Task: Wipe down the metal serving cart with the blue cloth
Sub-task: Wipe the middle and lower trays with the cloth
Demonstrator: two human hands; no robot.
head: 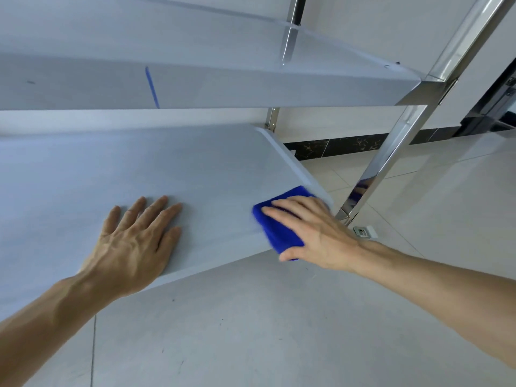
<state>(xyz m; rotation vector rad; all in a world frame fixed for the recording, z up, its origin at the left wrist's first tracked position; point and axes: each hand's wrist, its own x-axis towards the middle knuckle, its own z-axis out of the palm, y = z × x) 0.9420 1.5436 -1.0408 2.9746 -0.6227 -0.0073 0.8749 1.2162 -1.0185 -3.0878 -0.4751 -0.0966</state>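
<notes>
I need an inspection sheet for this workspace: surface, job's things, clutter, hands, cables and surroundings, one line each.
Surface: lower shelf of the metal cart, pale grey, bare where it shows.
Job's things: blue cloth lies at the shelf's right front corner, partly over the front edge.
Clutter: nothing seen on the shelves; a thin blue mark on the upper shelf's front face.
Hands: left hand rests flat on the lower shelf, fingers spread; right hand presses the cloth, thumb under its front edge.
Cables: nothing seen.
Surroundings: shiny cart post at right, light tiled floor, dark skirting along the wall.
</notes>
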